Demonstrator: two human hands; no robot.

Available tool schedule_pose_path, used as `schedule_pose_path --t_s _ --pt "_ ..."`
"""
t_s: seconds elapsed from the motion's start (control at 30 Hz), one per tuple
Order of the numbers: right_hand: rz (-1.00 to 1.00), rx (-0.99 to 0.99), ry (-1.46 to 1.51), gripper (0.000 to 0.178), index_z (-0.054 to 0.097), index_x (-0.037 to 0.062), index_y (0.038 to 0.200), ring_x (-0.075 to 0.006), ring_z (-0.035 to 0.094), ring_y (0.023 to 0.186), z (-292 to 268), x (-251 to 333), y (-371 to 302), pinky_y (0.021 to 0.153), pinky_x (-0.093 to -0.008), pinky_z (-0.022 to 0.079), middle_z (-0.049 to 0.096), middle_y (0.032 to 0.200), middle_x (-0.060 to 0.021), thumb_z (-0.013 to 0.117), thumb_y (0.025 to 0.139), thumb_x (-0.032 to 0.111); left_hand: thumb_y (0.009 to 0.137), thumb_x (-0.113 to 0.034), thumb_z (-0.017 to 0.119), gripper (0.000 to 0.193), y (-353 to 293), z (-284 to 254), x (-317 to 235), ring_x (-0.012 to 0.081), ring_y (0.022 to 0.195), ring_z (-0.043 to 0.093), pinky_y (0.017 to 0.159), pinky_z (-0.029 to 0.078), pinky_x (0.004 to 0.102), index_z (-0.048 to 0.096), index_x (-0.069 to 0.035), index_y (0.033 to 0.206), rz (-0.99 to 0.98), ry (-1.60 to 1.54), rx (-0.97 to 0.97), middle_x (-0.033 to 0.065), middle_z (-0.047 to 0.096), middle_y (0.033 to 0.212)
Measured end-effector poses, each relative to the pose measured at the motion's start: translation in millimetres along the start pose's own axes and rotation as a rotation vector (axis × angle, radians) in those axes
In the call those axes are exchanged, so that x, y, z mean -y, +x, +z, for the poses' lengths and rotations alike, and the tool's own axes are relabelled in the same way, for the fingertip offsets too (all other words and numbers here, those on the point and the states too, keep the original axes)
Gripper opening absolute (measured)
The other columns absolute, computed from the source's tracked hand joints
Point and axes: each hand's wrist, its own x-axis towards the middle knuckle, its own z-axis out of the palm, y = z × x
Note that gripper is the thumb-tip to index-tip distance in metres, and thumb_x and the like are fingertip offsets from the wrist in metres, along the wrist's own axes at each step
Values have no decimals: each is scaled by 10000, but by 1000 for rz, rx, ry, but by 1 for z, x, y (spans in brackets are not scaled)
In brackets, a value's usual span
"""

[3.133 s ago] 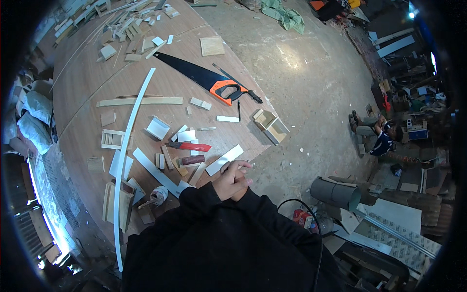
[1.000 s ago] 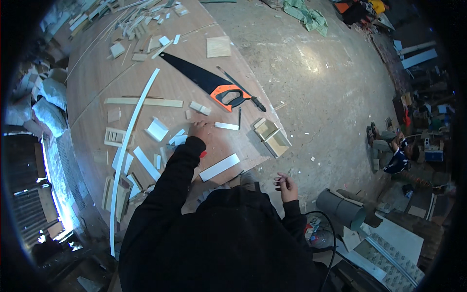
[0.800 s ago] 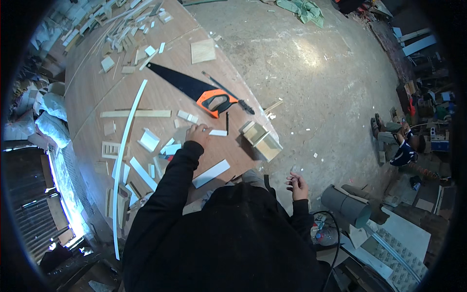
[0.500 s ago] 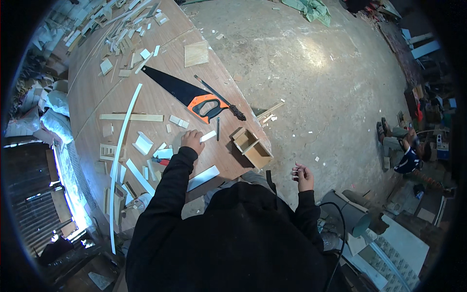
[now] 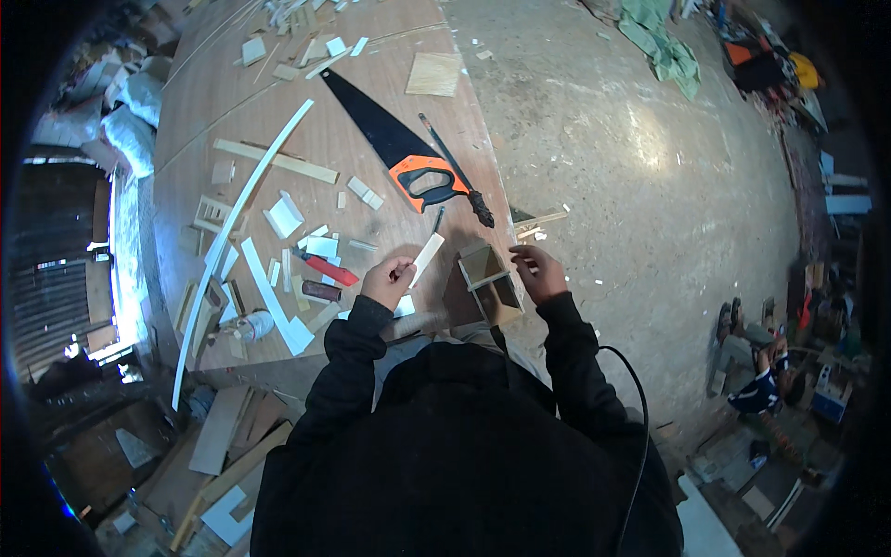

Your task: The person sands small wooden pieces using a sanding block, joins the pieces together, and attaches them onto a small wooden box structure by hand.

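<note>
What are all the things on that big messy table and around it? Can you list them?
hand saw: one, black blade, orange handle, table middle
small wooden box: one, open, table's near edge
white strip: one, in left hand
long white strip: one, curved across the table's left side
red tool: one, left of left hand
wood offcuts: many, pale, far end
table: one, brown wood
green cloth: one, on far floor
left hand: holds white strip
right hand: beside the box
</note>
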Motion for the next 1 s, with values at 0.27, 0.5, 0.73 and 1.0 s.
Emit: schedule_pose_path --t_s 0.27,0.5,0.73,1.0 --pt "-111 368 -714 237 690 197 1078 -246 666 968 44 16 96 811 -387 527 690 1057 -65 629 856 251 950 -169 604 253 -44 -17 -21 168 735 703 597 543 242 606 24 1113 -119 -132 -130 94 678 920" --pt "-19 539 -982 273 686 236 1043 -258 667 978 71 16 115 823 -410 527 708 988 -51 625 845 415 958 -170 599 261 -77 -30 -11 181 766 697 628 553 255 579 13 1143 -143 -320 -243 94 677 970" --pt "-92 555 -972 306 686 156 1004 -274 658 996 81 7 115 837 -417 524 693 1019 -81 616 851 413 979 -149 558 217 -98 -42 -5 210 791 697 655 559 266 544 -4 1139 -157 -530 -301 122 682 984" --pt "-189 604 -1016 523 666 147 1053 -293 650 1000 109 35 105 847 -415 527 680 1030 -100 610 797 599 977 -163 559 201 -117 -70 31 237 840 689 656 555 269 527 -38 1132 -108 -565 -385 144 666 1027"
